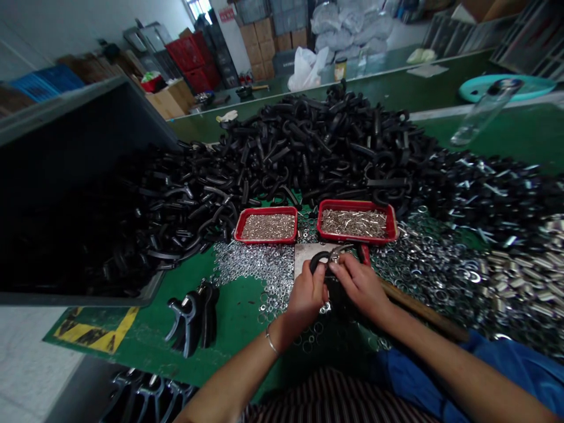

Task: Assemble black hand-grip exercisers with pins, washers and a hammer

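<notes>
My left hand (308,291), with a thin bracelet at the wrist, is closed round a black curved part (318,258) shaped like a hook. Close beside it, the fingers of my right hand (359,288) pinch a small shiny metal piece (335,257) against that part. Both hands are over a flat metal plate (302,254) on the green table. Just beyond them stand two red trays: the left tray (238,234) contains tiny metal bits, the right tray (321,230) thin metal pins. A wooden handle (423,311) lies under my right forearm.
Behind the trays rises a large heap of black curved parts (304,135). A grey crate (145,106) lies tipped at the left. Metal rings (247,261) and sleeves (524,288) spread across the table. Several clamp-like pieces (187,320) sit at the left front. A clear bottle (484,114) stands right.
</notes>
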The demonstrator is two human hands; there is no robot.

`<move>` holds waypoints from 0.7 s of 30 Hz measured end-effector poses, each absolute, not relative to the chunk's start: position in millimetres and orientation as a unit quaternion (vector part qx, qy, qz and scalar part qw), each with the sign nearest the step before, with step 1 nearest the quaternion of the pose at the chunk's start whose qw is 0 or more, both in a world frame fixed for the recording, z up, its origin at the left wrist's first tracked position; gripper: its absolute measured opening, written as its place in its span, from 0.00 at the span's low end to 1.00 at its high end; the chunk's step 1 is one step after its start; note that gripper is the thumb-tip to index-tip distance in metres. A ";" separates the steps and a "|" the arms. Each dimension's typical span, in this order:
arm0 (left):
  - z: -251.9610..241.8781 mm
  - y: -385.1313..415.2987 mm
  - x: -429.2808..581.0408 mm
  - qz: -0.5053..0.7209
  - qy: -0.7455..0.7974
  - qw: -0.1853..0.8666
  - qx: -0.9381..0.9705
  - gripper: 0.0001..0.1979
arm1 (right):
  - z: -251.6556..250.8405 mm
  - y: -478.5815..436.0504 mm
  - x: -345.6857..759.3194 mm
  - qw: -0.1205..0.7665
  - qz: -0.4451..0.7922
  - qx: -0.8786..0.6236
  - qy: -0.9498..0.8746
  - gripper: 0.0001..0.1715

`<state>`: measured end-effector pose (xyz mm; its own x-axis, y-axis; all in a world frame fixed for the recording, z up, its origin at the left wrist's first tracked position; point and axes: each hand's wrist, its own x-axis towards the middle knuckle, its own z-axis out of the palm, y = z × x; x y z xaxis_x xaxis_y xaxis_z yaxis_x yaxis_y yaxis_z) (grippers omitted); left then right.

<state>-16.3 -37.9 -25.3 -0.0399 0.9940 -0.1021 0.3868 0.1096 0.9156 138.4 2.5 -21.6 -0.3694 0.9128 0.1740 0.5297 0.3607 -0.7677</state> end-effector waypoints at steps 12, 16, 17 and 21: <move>-13.3 -75.0 -62.6 0.140 0.553 0.371 0.733 0.32 | -29.5 -28.1 128.0 0.173 0.534 -0.367 -0.742 0.14; -6.6 -60.9 -68.0 0.149 0.559 0.385 0.718 0.36 | -18.7 -16.5 118.3 0.156 0.473 -0.386 -0.776 0.17; -6.6 -53.6 -71.0 0.161 0.562 0.374 0.720 0.35 | -13.4 -10.9 118.2 0.154 0.434 -0.406 -0.790 0.18; -12.7 -24.9 -86.8 0.177 0.614 0.289 0.713 0.32 | -6.5 8.6 137.6 0.188 0.206 -0.444 -0.851 0.19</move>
<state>-86.8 -24.9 -12.7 0.1838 0.9776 -0.1024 0.7737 -0.0796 0.6285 137.6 8.6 -6.5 -0.5347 0.8337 0.1378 0.6782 0.5207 -0.5185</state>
